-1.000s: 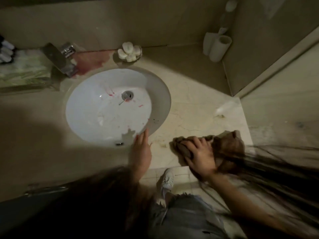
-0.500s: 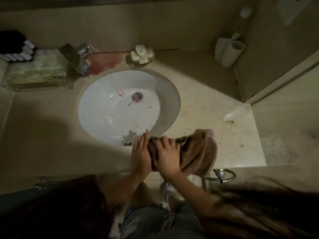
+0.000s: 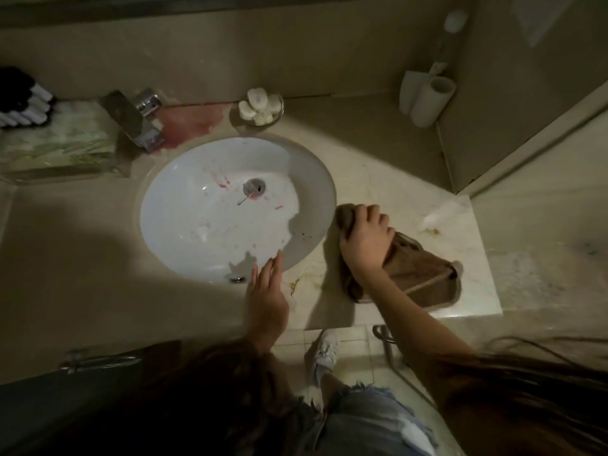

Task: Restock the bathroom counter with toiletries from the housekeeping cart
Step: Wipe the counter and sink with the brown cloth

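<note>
Counter: a pale marble counter (image 3: 378, 179) is filling most of the view in dim, uneven light. A pink stain (image 3: 194, 121) is spreading along its back edge.
Basin: a white oval sink basin (image 3: 197, 232) is sitting in the middle, showing pink smears and a cotton swab (image 3: 245, 199) lying by the drain.
Cloth: a brown cloth (image 3: 424, 274) is lying bunched on the counter, just right of the basin.
Tray: a clear tray (image 3: 65, 149) is sitting at far left, beside the faucet (image 3: 131, 123).
Right hand: the right hand (image 3: 365, 238) is clenching the cloth's near end and pressing it against the counter.
Left hand: the left hand (image 3: 266, 291) is resting flat with straight fingers at the basin's front rim, grasping nothing.
Soap dish: a small soap dish (image 3: 261, 106) is holding white pieces behind the basin.
Toiletries: small toiletry bottles (image 3: 29, 103), dark with white caps, are lying stacked at far left, behind the tray. No cart is showing.
Handling: the bottles are looking light, smooth and likely slippery to damp fingers, so pinching each around its middle seems safest. The cloth is looking soft and limp, gathering wherever it is grasped.
Stage: wiping appears to be coming before any restocking.
</note>
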{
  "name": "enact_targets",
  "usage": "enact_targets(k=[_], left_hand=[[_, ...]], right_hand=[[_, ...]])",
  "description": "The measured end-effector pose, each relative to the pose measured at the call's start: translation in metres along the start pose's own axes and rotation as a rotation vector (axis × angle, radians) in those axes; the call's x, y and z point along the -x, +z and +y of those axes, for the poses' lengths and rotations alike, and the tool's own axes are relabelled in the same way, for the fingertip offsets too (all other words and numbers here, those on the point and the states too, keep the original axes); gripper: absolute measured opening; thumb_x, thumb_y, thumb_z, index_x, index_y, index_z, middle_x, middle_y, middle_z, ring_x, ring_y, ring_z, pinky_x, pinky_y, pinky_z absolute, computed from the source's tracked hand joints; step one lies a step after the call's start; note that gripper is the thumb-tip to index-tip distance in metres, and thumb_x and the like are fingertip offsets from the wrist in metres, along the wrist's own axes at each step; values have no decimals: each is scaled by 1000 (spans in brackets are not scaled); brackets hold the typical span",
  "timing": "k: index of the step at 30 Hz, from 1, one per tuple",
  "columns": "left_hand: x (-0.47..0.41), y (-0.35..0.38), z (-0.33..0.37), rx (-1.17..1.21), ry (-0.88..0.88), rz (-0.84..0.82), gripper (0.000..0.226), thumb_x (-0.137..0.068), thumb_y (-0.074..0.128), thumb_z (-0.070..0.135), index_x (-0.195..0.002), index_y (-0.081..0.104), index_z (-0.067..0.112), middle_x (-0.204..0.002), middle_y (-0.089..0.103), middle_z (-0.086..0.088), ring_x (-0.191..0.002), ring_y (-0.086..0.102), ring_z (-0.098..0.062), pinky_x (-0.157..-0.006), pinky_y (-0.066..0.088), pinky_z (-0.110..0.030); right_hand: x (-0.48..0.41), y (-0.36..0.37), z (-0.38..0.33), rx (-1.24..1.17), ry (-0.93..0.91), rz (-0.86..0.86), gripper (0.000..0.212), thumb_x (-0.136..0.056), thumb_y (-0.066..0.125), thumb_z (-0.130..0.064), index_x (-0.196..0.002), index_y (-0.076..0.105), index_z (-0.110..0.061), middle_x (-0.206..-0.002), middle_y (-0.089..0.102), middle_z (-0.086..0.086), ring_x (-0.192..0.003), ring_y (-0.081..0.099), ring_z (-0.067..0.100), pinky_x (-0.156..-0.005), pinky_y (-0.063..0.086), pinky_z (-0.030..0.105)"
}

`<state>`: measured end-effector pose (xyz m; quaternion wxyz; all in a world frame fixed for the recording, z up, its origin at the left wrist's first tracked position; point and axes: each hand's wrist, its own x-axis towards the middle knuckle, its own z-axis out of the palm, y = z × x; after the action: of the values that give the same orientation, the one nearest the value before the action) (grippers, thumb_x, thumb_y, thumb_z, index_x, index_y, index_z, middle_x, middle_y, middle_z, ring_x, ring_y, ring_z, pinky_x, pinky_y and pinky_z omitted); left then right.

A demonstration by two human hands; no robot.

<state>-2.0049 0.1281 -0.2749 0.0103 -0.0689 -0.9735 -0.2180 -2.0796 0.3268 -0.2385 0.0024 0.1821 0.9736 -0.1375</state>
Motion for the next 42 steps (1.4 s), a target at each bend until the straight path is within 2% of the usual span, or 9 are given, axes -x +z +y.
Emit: enact_targets(k=[4, 8, 13, 16, 24, 30, 35, 39, 42], left_hand=[[0, 7, -7, -28, 21, 30, 61, -78, 31, 1, -136, 48, -3, -126, 59, -20, -117, 55, -35, -115, 25, -41], [2, 6, -4, -34, -17, 36, 58, -86, 30, 1, -143, 40, 1, -136, 54, -15, -124, 49, -30, -115, 29, -44], [-13, 12, 25, -50, 16, -118, 56, -93, 40, 10, -148, 31, 5, -147, 42, -15, -135, 40, -35, -112, 35, -44], [-30, 22, 53, -105, 63, -143, 55, -92, 49, 8, -145, 35, 3, -148, 41, -15, -136, 39, -32, -113, 34, -41], [-37, 25, 56, -159, 91, -124, 53, -90, 31, 15, -140, 44, 4, -142, 49, -12, -131, 45, -25, -115, 31, -36], [-34, 33, 48, -78, 111, -86, 47, -94, 32, 11, -138, 48, 3, -141, 51, -12, -128, 50, -25, -110, 37, -38], [-36, 25, 51, -107, 82, -148, 54, -92, 30, 19, -145, 38, 8, -147, 43, -10, -133, 37, -26, -114, 29, -36], [-36, 23, 52, -109, 84, -160, 53, -94, 30, 18, -146, 38, 8, -148, 43, -8, -135, 39, -24, -114, 32, -36], [-35, 23, 56, -62, 51, -137, 51, -93, 33, 16, -141, 46, 6, -142, 50, -9, -130, 46, -24, -110, 36, -36]], right_hand=[[59, 15, -26, -11, -243, 26, 40, -75, 63, -33, -110, 57, -17, -104, 55, 14, -89, 53, 36, -71, 43, 44], [114, 6, 11, -61, -412, -21, 36, -78, 58, -37, -111, 57, -23, -103, 55, 7, -86, 53, 33, -71, 43, 41], [91, -25, 129, 25, -17, 88, 41, -68, 56, -35, -103, 57, -15, -98, 56, 15, -82, 54, 38, -66, 43, 43], [49, -40, 161, -7, 276, 108, 40, -75, 62, -29, -110, 57, -10, -110, 55, 19, -96, 53, 42, -75, 43, 47], [-17, -38, 120, -34, 399, 136, 41, -82, 59, -27, -118, 50, -9, -123, 49, 17, -111, 45, 38, -88, 38, 49], [53, -2, 28, -58, -145, 28, 50, -67, 71, -31, -114, 60, -17, -103, 57, 12, -87, 55, 34, -69, 43, 40], [101, -7, 67, -28, -417, 46, 36, -83, 53, -39, -116, 58, -25, -102, 60, 5, -86, 55, 30, -70, 39, 39], [34, -18, 103, -13, -199, 117, 35, -78, 50, -35, -105, 60, -15, -98, 58, 15, -82, 55, 37, -64, 45, 42], [-39, -26, 104, -69, 89, 80, 36, -80, 60, -25, -112, 56, -8, -112, 53, 20, -97, 51, 42, -74, 45, 48]])
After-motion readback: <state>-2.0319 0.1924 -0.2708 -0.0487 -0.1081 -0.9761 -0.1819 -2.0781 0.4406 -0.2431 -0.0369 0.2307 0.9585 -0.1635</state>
